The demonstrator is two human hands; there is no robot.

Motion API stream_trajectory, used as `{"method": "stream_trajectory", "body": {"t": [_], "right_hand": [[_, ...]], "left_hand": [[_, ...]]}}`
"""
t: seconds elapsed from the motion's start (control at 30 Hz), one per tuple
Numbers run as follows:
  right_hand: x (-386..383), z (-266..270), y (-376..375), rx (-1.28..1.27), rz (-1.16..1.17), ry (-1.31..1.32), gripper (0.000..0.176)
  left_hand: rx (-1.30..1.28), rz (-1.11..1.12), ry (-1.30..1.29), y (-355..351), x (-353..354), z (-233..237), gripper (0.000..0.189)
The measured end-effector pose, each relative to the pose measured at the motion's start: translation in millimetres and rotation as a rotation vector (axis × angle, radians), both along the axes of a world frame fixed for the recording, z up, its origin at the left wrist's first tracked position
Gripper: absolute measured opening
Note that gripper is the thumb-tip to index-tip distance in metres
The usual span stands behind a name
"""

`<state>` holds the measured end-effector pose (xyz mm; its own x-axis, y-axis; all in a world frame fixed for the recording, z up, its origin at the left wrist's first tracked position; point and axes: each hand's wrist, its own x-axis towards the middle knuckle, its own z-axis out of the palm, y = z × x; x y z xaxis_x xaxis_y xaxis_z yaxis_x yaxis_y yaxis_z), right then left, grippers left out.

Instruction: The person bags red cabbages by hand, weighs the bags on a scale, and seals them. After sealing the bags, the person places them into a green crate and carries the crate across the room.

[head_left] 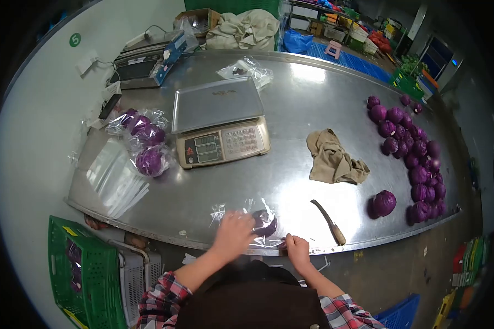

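So the left hand point(233, 233) lies on top of the clear plastic bag point(260, 226), fingers spread loosely and pressing down rather than wrapped round anything. The right hand point(297, 248) has its fingers pinched narrow on the bag's near edge, right at the front lip of the stainless steel bench point(291, 109). It's a bit blurry, so I can't see exactly how much film is in the pinch. Inside the bag, just past the left fingertips, there's a dark purple cabbage piece point(268, 226).

My take on doing this bit well: use the left palm as the anchor and push the air out toward the open side before the right fingers draw the edge taut. Thin film like this creases easily, so pull level with the bench, not upward. The bag sits right at the bench lip, so I'd slide it a little away from the body or it could slip off.

Also watch the curved wooden-handled knife point(329, 222). It lies near the right fingers, just beyond and outboard, blade pointing away. The crumpled beige cloth point(335, 162) is well beyond that, out of the way.
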<state>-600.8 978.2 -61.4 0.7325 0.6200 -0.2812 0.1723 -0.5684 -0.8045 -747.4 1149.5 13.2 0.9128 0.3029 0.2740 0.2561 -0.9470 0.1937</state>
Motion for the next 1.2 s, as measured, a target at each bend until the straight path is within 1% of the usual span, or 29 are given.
{"method": "stream_trajectory", "body": {"t": [0.07,0.17,0.2,0.27,0.33,0.4,0.47,0.5,0.6,0.63,0.67,0.73,0.8,0.83,0.93,0.97,1.0,1.03,1.07,1.1,1.13,1.17,1.2], "right_hand": [[4,10,-8,0.035,-0.022,0.196,0.041],[26,3,-24,0.036,-0.008,0.096,0.039],[31,38,-17,-0.072,-0.040,0.077,0.030],[37,53,7,0.363,0.015,-0.451,0.028],[42,80,50,0.541,0.257,-0.510,0.025],[46,89,98,0.544,0.599,-0.512,0.030],[53,64,124,-0.042,0.990,-0.269,0.037],[56,59,132,-0.346,1.160,-0.136,0.041],[70,53,99,-0.350,1.055,0.115,0.047],[69,39,78,-0.178,0.960,0.118,0.047],[62,24,58,-0.007,0.861,0.126,0.048],[46,19,37,0.162,0.706,0.200,0.052],[38,6,24,0.331,0.572,0.252,0.053],[35,3,19,0.368,0.492,0.273,0.051],[40,18,36,0.030,0.217,0.641,0.047],[43,6,41,0.029,0.141,0.736,0.040],[42,-1,44,0.047,0.124,0.800,0.038],[38,-6,48,0.067,0.111,0.865,0.037],[30,-8,55,0.087,0.103,0.931,0.035],[12,30,72,0.080,0.052,1.145,0.031],[-5,50,80,0.104,0.068,1.106,0.033],[-24,65,92,0.128,0.096,1.075,0.036],[-47,77,107,0.151,0.141,1.057,0.038]], "left_hand": [[-0.107,0.090,0.032,10,2,-1,0.056],[-0.281,0.140,0.334,18,9,10,0.064],[-0.303,0.129,0.353,22,11,10,0.065],[-0.341,0.106,0.391,32,16,6,0.068],[-0.364,0.132,0.389,33,22,3,0.065],[-0.405,0.157,0.375,34,25,-5,0.062],[-0.467,0.189,0.340,36,25,-15,0.059],[-0.649,0.228,0.407,38,23,-8,0.049],[-0.851,0.188,0.133,44,1,-35,0.044],[-0.859,0.190,0.219,49,-5,-40,0.040],[-1.027,0.244,0.139,50,-11,-50,0.041],[-1.353,0.358,-0.039,49,-25,-79,0.042],[-1.460,0.463,-0.051,51,-38,-100,0.047],[-1.515,0.511,-0.060,51,-44,-109,0.049],[-1.764,0.685,0.036,55,-43,-98,0.056],[-1.797,0.715,-0.034,54,-43,-83,0.062],[-1.830,0.748,-0.110,52,-46,-62,0.069],[-1.858,0.783,-0.191,53,-53,-51,0.077],[-1.855,0.693,-0.267,56,-64,-52,0.077],[-1.846,0.610,-0.347,59,-79,-53,0.077],[-1.824,0.533,-0.433,65,-99,-53,0.077],[-1.844,0.408,-0.604,64,-114,-31,0.072],[-1.894,0.294,-0.741,65,-133,-12,0.051]]}}
